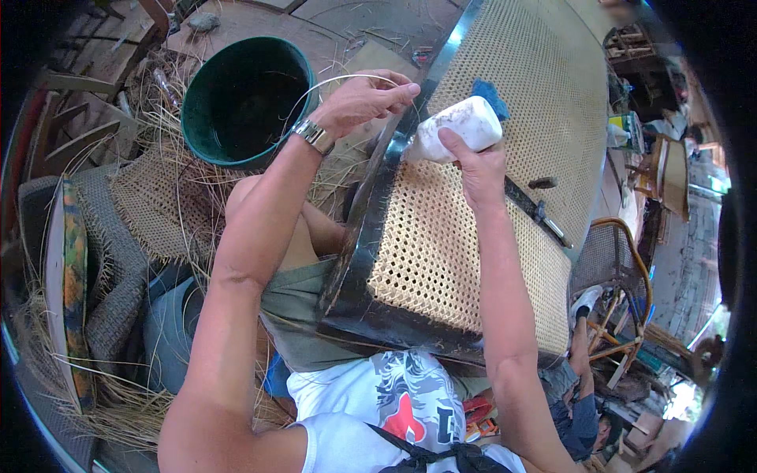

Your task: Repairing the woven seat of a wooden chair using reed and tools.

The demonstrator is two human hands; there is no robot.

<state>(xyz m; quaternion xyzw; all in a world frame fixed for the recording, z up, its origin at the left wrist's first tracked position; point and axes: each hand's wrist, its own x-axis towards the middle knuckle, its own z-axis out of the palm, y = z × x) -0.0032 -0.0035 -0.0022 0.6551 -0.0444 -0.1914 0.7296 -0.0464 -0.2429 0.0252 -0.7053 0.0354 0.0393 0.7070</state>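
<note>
My right hand (482, 172) grips a smudged white plastic bottle (473, 118), tilted so that its narrow end points down-left at the dark wooden frame (359, 229) of a woven cane panel (430, 252). Beside that end is my left hand (369, 101), its thumb and fingers pinched together over the frame's edge. A thin pale cane strand (319, 85) runs from these fingers and curves down toward the wrist. Just beyond the bottle lies a blue cloth (490, 98). On the panel to the right of my right hand rest a slim tool (552, 227) and a small dark piece (542, 183).
A dark green bucket (197, 130) stands at the left among loose cane strands (177, 197) and a scrap of woven cane (150, 201). A grey-blue container (169, 335) sits lower left. At the right are a wicker chair (611, 252) and another person's leg (581, 343).
</note>
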